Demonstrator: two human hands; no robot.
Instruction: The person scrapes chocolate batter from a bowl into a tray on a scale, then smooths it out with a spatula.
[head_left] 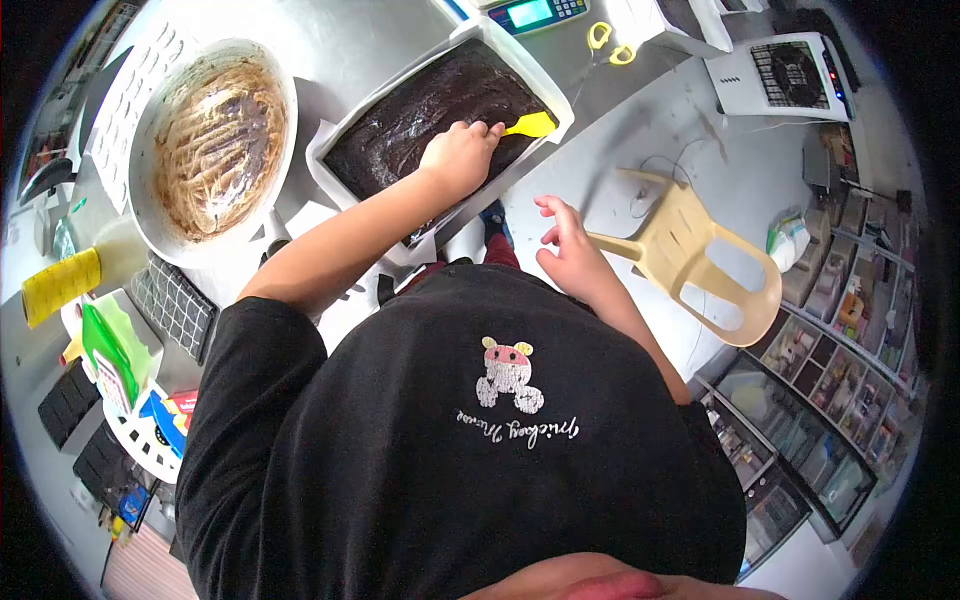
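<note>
My left hand (462, 158) is closed around a yellow spatula (532, 125), whose broad flat end points right, over the right part of a dark brown slab. The slab (415, 105) fills a rectangular tray lined with white paper (345, 185), and its surface looks smooth and glossy in places. To the right of the tray, over the floor, my right hand (568, 245) is held up with its fingers apart and slightly bent, holding nothing. A large pale pan (140, 175) smeared inside with brown residue (215, 150) stands left of the tray.
Yellow scissors (610, 45) and a digital scale (530, 12) lie beyond the tray. At left are a yellow roll (62, 287), a checked cloth (172, 300) and a white basket (145, 440). A beige plastic chair (690, 250) and a white heater-like appliance (775, 75) are at right.
</note>
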